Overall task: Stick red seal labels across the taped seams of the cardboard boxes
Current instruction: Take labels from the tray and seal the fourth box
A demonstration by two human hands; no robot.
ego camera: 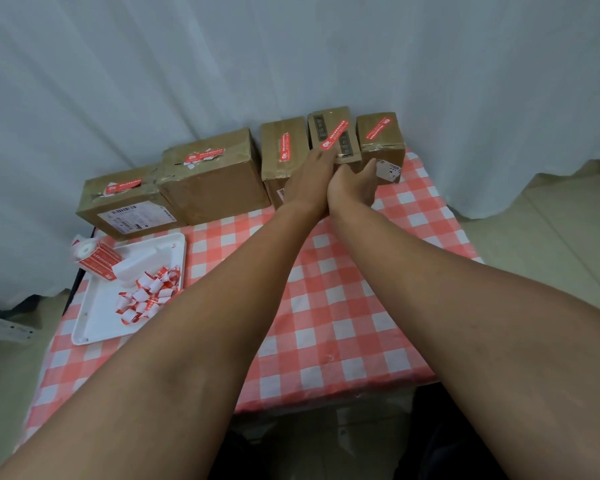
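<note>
A: Pale grey curtain behind; red-and-white checked tablecloth on the table [343,306]. Five brown cardboard boxes stand in a row along the far edge, each with a red seal label on top.

B: Hands?

A: Both reach to the fourth box from the left, the small brown cardboard box with dark printed tape [333,133]. Left hand [309,178] lies with straight fingers on the near end of its red seal label [334,136], pressing it down; nothing gripped. Right hand [355,183] is against the box's near right side, thumb up beside the neighbouring right-end box [380,140]. Whether its fingers curl round the box I cannot tell; they are hidden.

B: Risks, as you judge them?

A: The label runs diagonally over the tape. If the near end is not rubbed flat it may lift or crease. Hard pressing could push the box back into the curtain or nudge its neighbours, which stand touching or just beside it. The label on the large second box [215,174] already looks torn and ragged; rough smoothing could do the same here.

B: Containers?

A: White rectangular plastic tray [94,327] at the near left. In it: a heap of curled red-and-white backing strips [149,296] and a white block [136,268]. A roll of red seal labels [94,259] rests on its far rim, partly overhanging.
</note>
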